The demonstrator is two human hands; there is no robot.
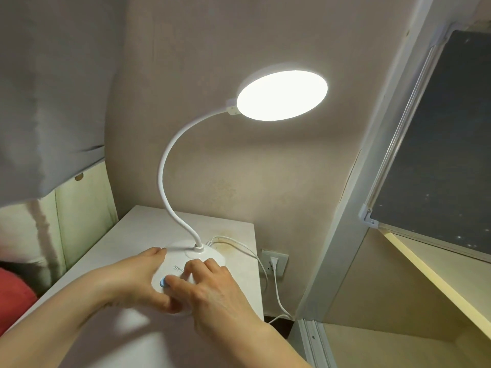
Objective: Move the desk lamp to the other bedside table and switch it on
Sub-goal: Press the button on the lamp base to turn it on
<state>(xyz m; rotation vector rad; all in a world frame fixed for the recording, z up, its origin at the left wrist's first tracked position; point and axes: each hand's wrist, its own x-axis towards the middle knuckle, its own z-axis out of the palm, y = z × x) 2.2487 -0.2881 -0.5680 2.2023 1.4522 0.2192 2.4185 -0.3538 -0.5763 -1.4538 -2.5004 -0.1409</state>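
The white desk lamp (170, 166) stands on the pale bedside table (132, 235), its round head (282, 94) lit brightly on a curved gooseneck. My left hand (132, 277) grips the left edge of the lamp's round base (212, 254). My right hand (212, 285) rests on top of the base, with one fingertip on the glowing blue button (162, 282). The lamp's white cord (273, 285) runs from the back of the base to a wall socket (274, 262), where it is plugged in.
A grey curtain (53, 88) hangs at the left above a cream headboard panel (87, 205). A red cushion (13, 290) lies at the lower left. A window frame and sill (430, 277) fill the right side. The wall stands close behind the table.
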